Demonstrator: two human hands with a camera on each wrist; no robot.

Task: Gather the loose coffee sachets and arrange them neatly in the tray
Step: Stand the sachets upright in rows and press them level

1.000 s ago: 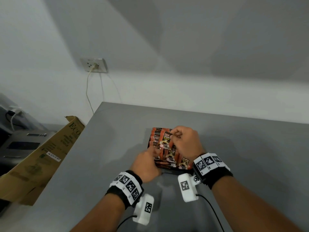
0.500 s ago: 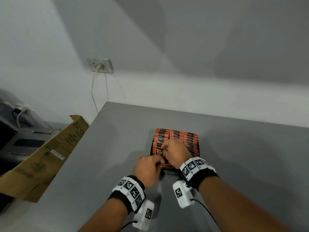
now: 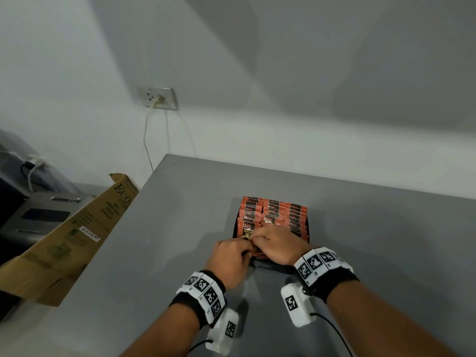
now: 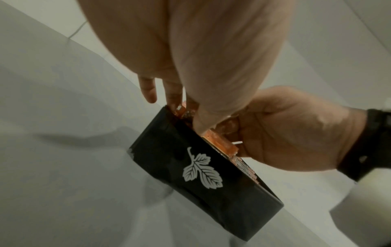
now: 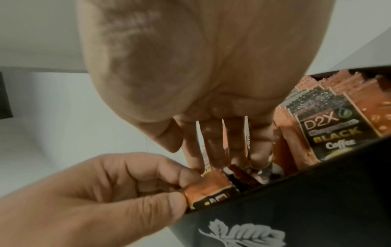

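Note:
A black tray (image 3: pixel 273 265) with a white leaf print (image 4: pixel 201 172) stands on the grey table, packed with rows of upright orange coffee sachets (image 3: pixel 278 210). Both hands meet at its near left corner. My left hand (image 3: pixel 244 244) pinches the top edge of one orange sachet (image 5: pixel 209 188) between thumb and forefinger, just inside the front wall. My right hand (image 3: pixel 258 239) reaches down into the tray with straight fingers (image 5: pixel 234 147) pushed in among the sachets beside the pinched one. The front row under both hands is hidden in the head view.
The table's left edge runs close to the tray. Beyond it lean a brown cardboard box (image 3: pixel 77 233) and a grey appliance (image 3: pixel 38 212). A wall socket (image 3: pixel 157 97) with a hanging cable sits above the far left corner. Bare grey tabletop (image 3: pixel 386 240) lies right of the tray.
My right hand came down from above the middle of the tray to its near left corner. My left hand closed in to meet it and now pinches a sachet there.

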